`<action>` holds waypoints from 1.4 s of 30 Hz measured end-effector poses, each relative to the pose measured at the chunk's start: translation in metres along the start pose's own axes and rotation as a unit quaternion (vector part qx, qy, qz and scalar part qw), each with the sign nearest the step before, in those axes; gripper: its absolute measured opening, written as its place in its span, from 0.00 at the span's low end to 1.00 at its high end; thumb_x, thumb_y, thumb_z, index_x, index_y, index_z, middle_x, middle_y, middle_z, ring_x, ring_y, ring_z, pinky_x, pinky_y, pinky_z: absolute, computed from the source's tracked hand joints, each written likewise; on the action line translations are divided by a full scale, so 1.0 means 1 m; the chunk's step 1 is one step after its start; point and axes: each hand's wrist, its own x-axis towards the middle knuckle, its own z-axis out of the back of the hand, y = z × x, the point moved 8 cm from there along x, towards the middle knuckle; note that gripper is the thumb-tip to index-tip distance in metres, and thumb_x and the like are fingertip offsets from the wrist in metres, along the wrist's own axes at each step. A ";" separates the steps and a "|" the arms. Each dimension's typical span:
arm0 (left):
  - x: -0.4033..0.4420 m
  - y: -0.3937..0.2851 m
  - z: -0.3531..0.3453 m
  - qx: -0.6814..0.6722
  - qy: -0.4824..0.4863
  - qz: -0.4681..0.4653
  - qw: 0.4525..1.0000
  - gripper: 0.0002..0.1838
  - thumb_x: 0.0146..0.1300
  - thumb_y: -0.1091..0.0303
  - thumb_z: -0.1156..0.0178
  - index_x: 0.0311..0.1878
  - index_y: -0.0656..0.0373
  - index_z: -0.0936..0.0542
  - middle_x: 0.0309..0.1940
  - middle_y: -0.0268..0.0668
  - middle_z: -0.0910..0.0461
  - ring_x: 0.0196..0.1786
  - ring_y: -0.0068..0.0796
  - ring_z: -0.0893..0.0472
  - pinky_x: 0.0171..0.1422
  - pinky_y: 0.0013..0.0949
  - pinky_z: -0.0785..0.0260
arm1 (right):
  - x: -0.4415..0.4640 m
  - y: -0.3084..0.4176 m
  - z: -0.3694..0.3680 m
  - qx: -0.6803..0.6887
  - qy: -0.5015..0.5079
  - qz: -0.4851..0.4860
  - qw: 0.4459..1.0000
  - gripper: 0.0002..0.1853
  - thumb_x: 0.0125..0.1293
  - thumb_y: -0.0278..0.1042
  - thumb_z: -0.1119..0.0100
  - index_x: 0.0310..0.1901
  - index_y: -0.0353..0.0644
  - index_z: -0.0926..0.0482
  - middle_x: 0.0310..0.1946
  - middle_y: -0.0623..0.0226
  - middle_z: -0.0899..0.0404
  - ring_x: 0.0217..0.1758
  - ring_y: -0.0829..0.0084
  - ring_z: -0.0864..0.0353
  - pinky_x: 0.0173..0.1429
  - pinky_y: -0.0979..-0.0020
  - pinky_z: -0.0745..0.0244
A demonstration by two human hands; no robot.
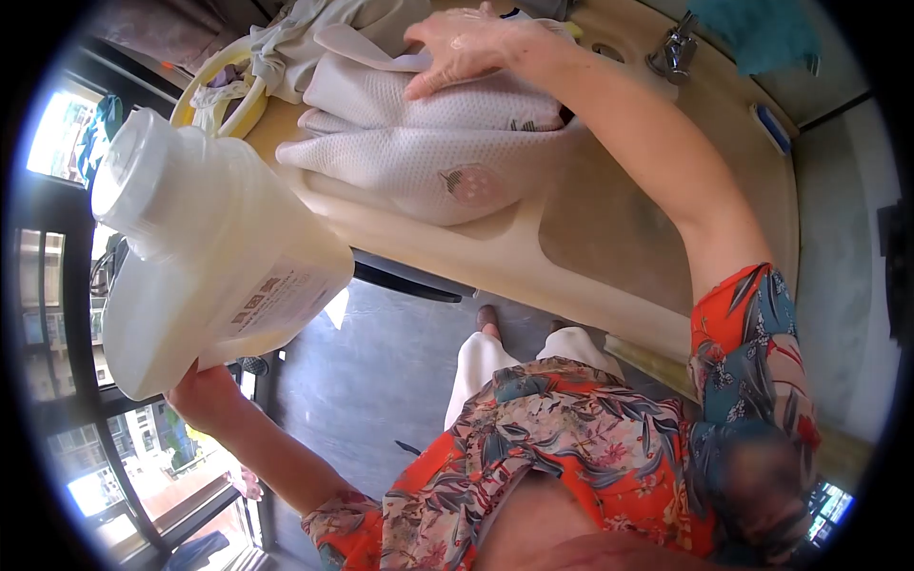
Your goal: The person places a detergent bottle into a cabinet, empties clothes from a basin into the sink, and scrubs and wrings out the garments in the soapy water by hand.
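Observation:
A large whitish plastic jug (pixel 228 257) with a clear cap is raised at the left, tilted, its label facing down and right. My left hand (pixel 208 395) is closed on its lower part; most of the fingers are hidden behind it. White textured fabric (pixel 419 162) with a strawberry patch lies bunched over the sink counter. On top of this fabric rests my right hand (pixel 466 48), wet, with fingers apart and nothing visibly gripped.
Behind the fabric lies grey cloth (pixel 314 48), beside a yellow basin (pixel 249 112) with small garments. A faucet (pixel 674 52) and a blue-and-white brush (pixel 771 129) are at the right of the beige sink counter (pixel 628 276). Windows line the left side.

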 end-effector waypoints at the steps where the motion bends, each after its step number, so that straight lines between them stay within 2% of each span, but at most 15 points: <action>1: -0.007 0.001 0.005 0.032 0.008 0.003 0.999 0.05 0.50 0.78 0.43 0.31 0.63 0.20 0.30 0.40 0.20 0.33 0.35 0.21 0.37 0.30 0.29 | -0.007 0.012 0.022 0.033 -0.087 0.041 0.995 0.27 0.47 0.54 0.41 0.43 0.40 0.24 0.37 0.57 0.22 0.43 0.57 0.25 0.45 0.53 0.34; 2: -0.014 0.004 0.011 0.066 0.014 0.007 0.998 0.05 0.50 0.77 0.42 0.31 0.62 0.20 0.31 0.40 0.20 0.33 0.35 0.21 0.37 0.30 0.29 | -0.017 0.024 0.042 0.067 -0.173 0.084 0.979 0.26 0.48 0.54 0.44 0.43 0.41 0.25 0.39 0.55 0.22 0.45 0.50 0.26 0.48 0.44 0.37; 4: -0.032 0.020 0.011 0.081 0.024 0.003 0.996 0.09 0.47 0.79 0.42 0.34 0.64 0.22 0.28 0.40 0.21 0.32 0.36 0.22 0.37 0.31 0.29 | -0.031 0.042 0.043 0.252 -0.128 0.083 0.956 0.20 0.51 0.49 0.42 0.33 0.38 0.22 0.28 0.62 0.22 0.32 0.69 0.24 0.36 0.64 0.32; 5: -0.048 0.044 0.013 -0.158 -0.002 0.141 0.977 0.11 0.45 0.81 0.43 0.36 0.65 0.23 0.28 0.41 0.22 0.32 0.37 0.22 0.38 0.31 0.29 | -0.046 0.055 0.036 0.342 -0.099 0.081 0.931 0.18 0.52 0.46 0.41 0.29 0.36 0.21 0.23 0.65 0.22 0.26 0.78 0.23 0.30 0.75 0.29; 7: -0.101 0.070 -0.009 -0.584 -0.064 0.366 0.722 0.15 0.42 0.84 0.43 0.38 0.67 0.25 0.29 0.42 0.23 0.32 0.37 0.23 0.39 0.32 0.30 | -0.086 0.089 -0.014 0.475 0.065 0.076 0.874 0.16 0.53 0.41 0.39 0.35 0.35 0.22 0.26 0.64 0.22 0.29 0.78 0.24 0.33 0.77 0.29; 11: -0.146 0.057 -0.024 -0.546 0.063 0.380 0.744 0.20 0.38 0.89 0.46 0.40 0.72 0.28 0.33 0.43 0.25 0.33 0.32 0.24 0.37 0.27 0.31 | -0.156 0.177 -0.114 0.671 0.263 0.086 0.687 0.12 0.57 0.36 0.44 0.32 0.33 0.22 0.23 0.64 0.23 0.26 0.79 0.26 0.33 0.78 0.29; 16: -0.235 -0.006 -0.075 -0.554 0.196 0.429 0.686 0.17 0.41 0.85 0.39 0.39 0.68 0.26 0.34 0.41 0.23 0.35 0.27 0.22 0.39 0.25 0.29 | -0.223 0.218 -0.233 0.669 0.300 -0.005 0.680 0.21 0.58 0.40 0.46 0.49 0.34 0.30 0.42 0.60 0.26 0.46 0.72 0.28 0.50 0.72 0.32; 21: -0.348 -0.071 -0.115 -0.564 0.316 0.454 0.613 0.15 0.47 0.77 0.38 0.40 0.65 0.28 0.36 0.38 0.23 0.37 0.23 0.23 0.40 0.28 0.29 | -0.279 0.189 -0.312 0.789 0.202 -0.152 0.561 0.22 0.57 0.42 0.44 0.51 0.40 0.31 0.45 0.67 0.28 0.50 0.75 0.32 0.52 0.71 0.36; 23: -0.369 -0.096 -0.115 -0.481 0.390 0.309 0.722 0.15 0.46 0.77 0.41 0.40 0.62 0.28 0.34 0.36 0.24 0.40 0.26 0.25 0.43 0.35 0.32 | -0.309 0.169 -0.344 0.818 0.172 -0.250 0.488 0.21 0.56 0.40 0.43 0.50 0.43 0.30 0.43 0.71 0.28 0.49 0.77 0.33 0.51 0.72 0.36; 25: -0.396 -0.116 -0.118 -0.429 0.460 0.177 0.757 0.17 0.43 0.78 0.43 0.41 0.61 0.28 0.31 0.35 0.26 0.41 0.32 0.27 0.44 0.39 0.35 | -0.346 0.153 -0.383 0.840 0.160 -0.366 0.367 0.18 0.54 0.37 0.42 0.47 0.46 0.28 0.40 0.75 0.28 0.46 0.81 0.33 0.46 0.73 0.36; 30: -0.475 -0.134 -0.138 -0.307 0.618 -0.147 0.708 0.13 0.43 0.73 0.45 0.37 0.57 0.24 0.36 0.37 0.27 0.41 0.43 0.27 0.43 0.40 0.35 | -0.418 0.112 -0.450 0.777 0.235 -0.364 0.456 0.19 0.51 0.34 0.39 0.47 0.45 0.27 0.35 0.79 0.29 0.36 0.85 0.34 0.39 0.81 0.38; 33: -0.497 -0.115 -0.183 -0.213 0.766 -0.033 0.606 0.09 0.44 0.75 0.49 0.26 0.54 0.20 0.33 0.37 0.24 0.38 0.40 0.25 0.41 0.41 0.34 | -0.452 0.089 -0.478 0.733 0.241 -0.398 0.496 0.23 0.47 0.27 0.37 0.48 0.42 0.28 0.38 0.77 0.28 0.41 0.83 0.32 0.43 0.79 0.36; 36: -0.481 -0.141 -0.233 -0.340 0.609 0.067 0.713 0.10 0.45 0.74 0.48 0.32 0.55 0.21 0.35 0.38 0.23 0.37 0.41 0.24 0.40 0.37 0.31 | -0.496 0.063 -0.509 0.700 0.238 -0.450 0.501 0.25 0.44 0.24 0.37 0.48 0.40 0.28 0.40 0.74 0.27 0.45 0.80 0.31 0.50 0.76 0.36; 39: -0.491 -0.222 -0.272 -0.496 0.500 0.089 0.705 0.23 0.44 0.72 0.47 0.49 0.56 0.28 0.46 0.42 0.28 0.41 0.40 0.24 0.46 0.35 0.31 | -0.549 0.033 -0.544 0.650 0.277 -0.482 0.518 0.24 0.43 0.23 0.38 0.47 0.40 0.28 0.40 0.73 0.27 0.43 0.79 0.30 0.49 0.75 0.35; 42: -0.523 -0.272 -0.300 -0.458 0.552 0.120 0.687 0.26 0.44 0.72 0.46 0.52 0.57 0.32 0.48 0.41 0.30 0.46 0.42 0.27 0.49 0.37 0.33 | -0.591 0.008 -0.558 0.609 0.287 -0.524 0.521 0.23 0.44 0.20 0.39 0.47 0.38 0.27 0.42 0.71 0.26 0.46 0.77 0.29 0.52 0.73 0.37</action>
